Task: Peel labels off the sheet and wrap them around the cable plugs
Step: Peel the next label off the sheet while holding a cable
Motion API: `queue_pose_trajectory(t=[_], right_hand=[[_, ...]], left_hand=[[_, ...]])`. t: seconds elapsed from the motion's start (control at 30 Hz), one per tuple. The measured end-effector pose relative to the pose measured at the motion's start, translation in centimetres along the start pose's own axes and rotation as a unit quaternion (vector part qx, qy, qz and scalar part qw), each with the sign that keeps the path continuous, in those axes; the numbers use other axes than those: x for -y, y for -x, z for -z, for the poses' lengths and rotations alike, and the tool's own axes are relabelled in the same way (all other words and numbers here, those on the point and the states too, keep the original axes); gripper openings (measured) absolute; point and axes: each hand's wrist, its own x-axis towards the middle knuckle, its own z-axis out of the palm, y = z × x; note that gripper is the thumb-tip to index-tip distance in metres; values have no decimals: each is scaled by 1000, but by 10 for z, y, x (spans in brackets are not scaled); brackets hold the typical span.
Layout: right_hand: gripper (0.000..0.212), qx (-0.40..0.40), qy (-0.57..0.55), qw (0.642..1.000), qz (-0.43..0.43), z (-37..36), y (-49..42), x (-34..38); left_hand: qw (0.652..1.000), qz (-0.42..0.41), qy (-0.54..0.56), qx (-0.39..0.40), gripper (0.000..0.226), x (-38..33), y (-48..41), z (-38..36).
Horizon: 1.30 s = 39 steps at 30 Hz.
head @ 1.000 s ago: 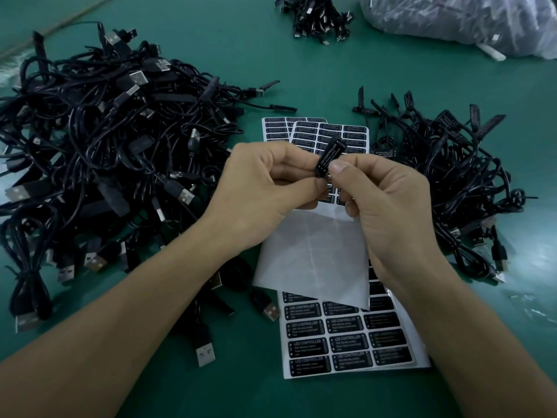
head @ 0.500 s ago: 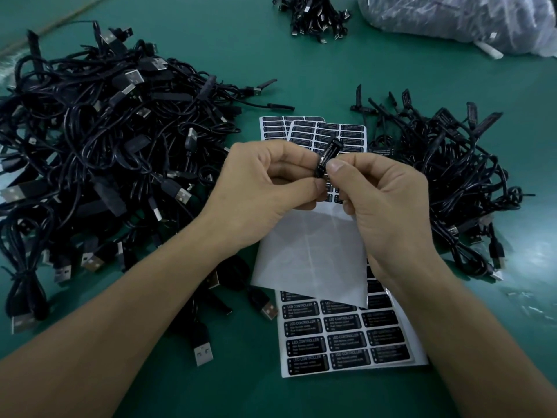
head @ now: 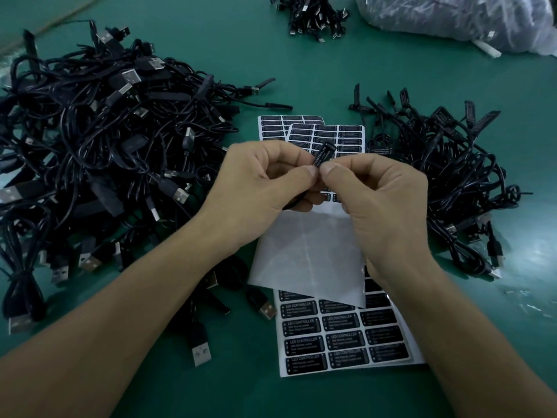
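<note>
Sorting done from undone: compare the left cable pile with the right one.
The left pile is larger; the right pile is smaller. Many silver USB plugs show in the left pile, few in the right pile, where flat labelled ends stick up at its far edge. Both are tangled black cables.

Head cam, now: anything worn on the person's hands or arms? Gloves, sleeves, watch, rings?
Nothing worn: left hand and right hand gloveless, no rings visible, short thumbnails; left forearm and right forearm bare to the frame edge, no sleeve, watch or wristband in view.
</note>
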Motion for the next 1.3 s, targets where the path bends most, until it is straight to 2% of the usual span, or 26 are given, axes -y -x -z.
queue_pose_trajectory(t=[0.33,0.4,0.53,0.6,0.73,0.87,0.93,1.03,1.1,1.17,1.23,1.3], right_hand=[[15,-35,16,999,20,5,-3,-5],[18,-26,12,999,32,5,-3,-5],[6,-8,23,998,54,3,-3,-4],[13,-5,36,998,59,3,-4,-4],[20,16,69,994,82,4,-3,-4],[19,-6,104,988,111,4,-2,-4],[18,-17,120,986,114,3,-1,-5],[24,18,145,984,102,1,2,-5],[22,90,253,955,123,-2,4,-8],[23,139,344,920,129,-5,5,-10],[26,154,361,910,133,-6,6,-13],[25,164,356,910,137,-6,6,-13]], left_hand=[[1000,-21,-12,5,10,1,0,-1],[999,-32,-28,11,9,1,0,-2],[996,-51,-67,3,12,1,1,-3],[993,-69,-95,-6,13,1,2,-3],[975,-117,-190,-16,15,1,4,-4],[942,-160,-293,-26,11,-2,4,-1],[926,-195,-321,-40,2,-4,3,1],[910,-247,-321,-85,8,-9,2,4],[908,-266,-309,-101,6,-11,3,3],[928,-254,-254,-101,7,-12,4,1],[954,-228,-166,-100,15,-15,5,-2],[966,-222,-96,-96,18,-19,6,-4]])
